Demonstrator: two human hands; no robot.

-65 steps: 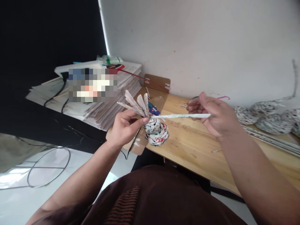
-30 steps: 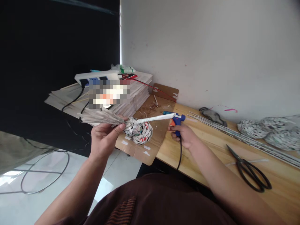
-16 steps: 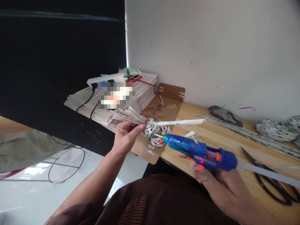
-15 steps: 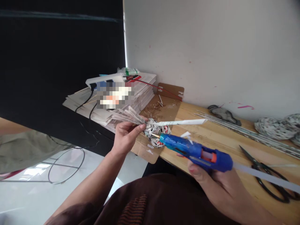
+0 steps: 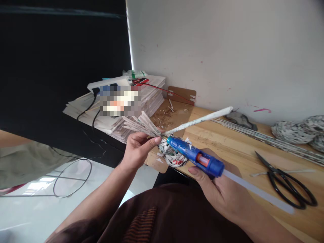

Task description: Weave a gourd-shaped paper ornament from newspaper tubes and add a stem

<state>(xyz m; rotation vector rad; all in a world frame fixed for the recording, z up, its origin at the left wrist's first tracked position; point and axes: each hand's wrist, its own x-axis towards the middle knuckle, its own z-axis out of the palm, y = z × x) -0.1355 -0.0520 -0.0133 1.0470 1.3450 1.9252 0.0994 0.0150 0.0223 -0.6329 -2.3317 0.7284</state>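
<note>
My left hand (image 5: 138, 148) pinches the gathered base of several rolled paper strips (image 5: 143, 125) that fan out up and to the left. Beneath its fingertips hangs a woven paper piece (image 5: 176, 157), white with black and red print. One longer paper tube (image 5: 199, 120) sticks out from the same joint toward the upper right. My right hand (image 5: 215, 179) is wrapped round a blue glue gun (image 5: 188, 152) with a clear glue stick (image 5: 258, 192) coming out of its back. The gun's tip is at the joint beside my left thumb; the exact contact is hidden.
Black scissors (image 5: 283, 179) lie on the wooden table (image 5: 235, 155) at right. Behind are long thin paper rods (image 5: 265, 141) and woven paper balls (image 5: 291, 131). A paper stack (image 5: 152, 94) carries a power strip (image 5: 108, 82) with cables. Cardboard (image 5: 181, 96) stands against the wall.
The glue gun has moved left, bringing its tip to the joint by my left fingertips. The long paper tube now slants upward. The view has shifted slightly.
</note>
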